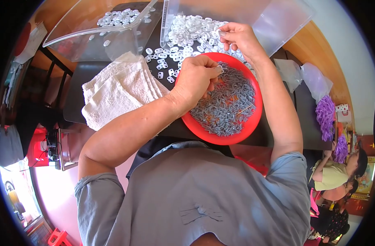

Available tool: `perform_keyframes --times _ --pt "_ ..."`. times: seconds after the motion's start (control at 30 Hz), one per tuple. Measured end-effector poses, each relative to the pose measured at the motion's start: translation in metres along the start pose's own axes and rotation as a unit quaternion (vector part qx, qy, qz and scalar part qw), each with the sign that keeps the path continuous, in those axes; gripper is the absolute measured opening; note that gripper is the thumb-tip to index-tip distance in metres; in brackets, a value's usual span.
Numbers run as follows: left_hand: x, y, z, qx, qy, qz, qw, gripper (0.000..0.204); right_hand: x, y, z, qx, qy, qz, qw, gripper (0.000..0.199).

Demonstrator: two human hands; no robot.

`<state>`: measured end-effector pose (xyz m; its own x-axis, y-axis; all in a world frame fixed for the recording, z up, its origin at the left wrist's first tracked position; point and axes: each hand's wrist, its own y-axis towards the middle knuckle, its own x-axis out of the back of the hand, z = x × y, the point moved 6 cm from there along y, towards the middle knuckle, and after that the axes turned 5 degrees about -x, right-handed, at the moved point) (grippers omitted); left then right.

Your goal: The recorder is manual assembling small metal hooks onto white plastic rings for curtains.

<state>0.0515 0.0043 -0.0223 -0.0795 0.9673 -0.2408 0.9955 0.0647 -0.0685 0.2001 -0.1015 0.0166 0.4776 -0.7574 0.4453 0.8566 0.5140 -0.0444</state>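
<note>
My left hand (195, 78) is over the left rim of a red bowl (258, 110), pinching a small white plastic piece (220, 70) between thumb and fingers. Many small grey, rod-like parts (224, 119) fill that bowl. Farther back, my right hand (242, 41) hovers by a heap of white oval plastic pieces with holes (191, 30). Its thumb and index finger are closed together; whatever is between them is too small to make out. Loose white pieces (160, 65) lie on the dark table left of the bowl.
A clear plastic box (273, 24) lies behind the heap. Another clear bin (68, 45) at the far left has more white pieces near it. Folded pale towels (117, 90) rest on the table (78, 78). Plastic bags (316, 82) sit at the right; people (333, 174) are beyond.
</note>
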Motion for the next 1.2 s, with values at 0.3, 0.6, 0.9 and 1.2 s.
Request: perform_keyframes --times 0.3,0.6,0.9,1.2 --pt "0.003 0.000 -0.003 -0.008 -0.025 0.001 1.000 0.014 0.018 -0.033 0.002 -0.019 0.110 -0.017 0.994 0.017" --pt "0.016 0.002 -0.026 -0.109 -0.133 -0.033 0.985 0.016 -0.022 -0.094 0.032 -0.006 0.031 0.041 0.999 0.012" --pt "0.020 0.007 -0.020 -0.045 -0.285 -0.022 0.957 0.012 -0.079 -0.107 0.054 0.120 -0.080 0.017 0.989 0.013" --pt "0.019 0.004 -0.020 -0.022 -0.370 -0.008 0.929 0.014 -0.087 -0.107 0.049 0.031 0.059 0.002 0.998 0.013"
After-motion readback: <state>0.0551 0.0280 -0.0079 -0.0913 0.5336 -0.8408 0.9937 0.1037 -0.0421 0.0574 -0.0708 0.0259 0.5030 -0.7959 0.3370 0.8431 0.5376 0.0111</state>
